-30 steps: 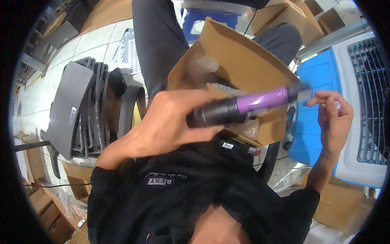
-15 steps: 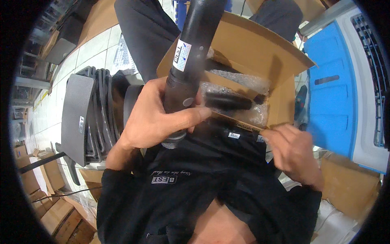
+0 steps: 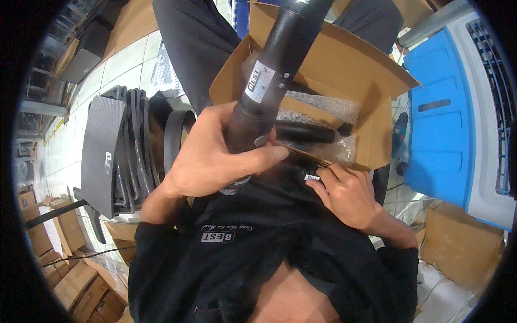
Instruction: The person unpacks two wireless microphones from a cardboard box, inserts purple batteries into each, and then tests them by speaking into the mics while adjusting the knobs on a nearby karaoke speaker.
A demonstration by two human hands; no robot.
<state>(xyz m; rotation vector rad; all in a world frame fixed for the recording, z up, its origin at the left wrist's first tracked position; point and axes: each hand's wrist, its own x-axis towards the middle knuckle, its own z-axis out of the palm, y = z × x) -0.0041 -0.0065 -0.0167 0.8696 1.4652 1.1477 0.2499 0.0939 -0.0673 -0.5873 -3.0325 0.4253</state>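
My left hand point(image 3: 210, 156) is closed around a long black cylindrical device point(image 3: 274, 59) with a white sticker and a round side button, raised at a slant across the left part of an open cardboard box point(image 3: 339, 59). The box rests on my lap and holds bubble-wrapped pieces point(image 3: 323, 105) and a dark tubular piece point(image 3: 301, 129), partly hidden. My right hand point(image 3: 347, 196) has its fingers curled at the box's front edge, beside a small white label point(image 3: 311, 177).
Stacked grey-black frames and panels point(image 3: 102, 156) and bubble wrap point(image 3: 164, 75) are on the tiled floor at left. A blue-and-white unit with a grille point(image 3: 436, 140) stands at right, with a teal-and-black tool point(image 3: 398, 132) beside it. Cardboard boxes point(image 3: 458, 242) lie around me.
My left hand has swung the device from horizontal, its purple part showing, to slanted upright. My right hand has come from beside the blue unit down and left to the box's front edge.
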